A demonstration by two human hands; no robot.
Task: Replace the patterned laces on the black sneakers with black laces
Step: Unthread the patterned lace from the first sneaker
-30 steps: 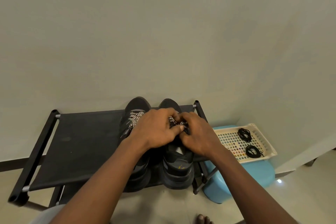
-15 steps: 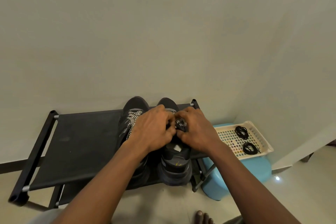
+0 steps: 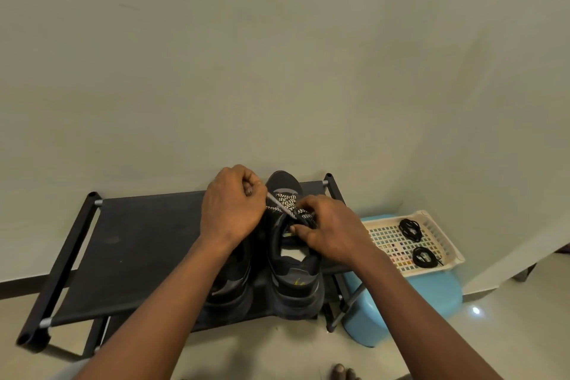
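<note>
Two black sneakers stand side by side on a black shoe rack (image 3: 132, 244), toes to the wall. The right sneaker (image 3: 294, 281) carries a black-and-white patterned lace (image 3: 285, 202) across its eyelets. My left hand (image 3: 231, 205) grips one strand of that lace, drawn taut up and to the left. My right hand (image 3: 327, 230) pinches the lace at the shoe's upper eyelets. The left sneaker (image 3: 229, 284) is mostly hidden under my left forearm. Two coiled black laces (image 3: 409, 229) (image 3: 423, 257) lie in a cream basket to the right.
The cream basket (image 3: 438, 225) rests on a light blue stool (image 3: 401, 302) right of the rack. A plain wall stands close behind the rack. My toes (image 3: 344, 373) show on the tiled floor at the bottom edge.
My left hand has pulled up and to the left, drawing a strand of patterned lace out taut. My right hand stays on the shoe's eyelets.
</note>
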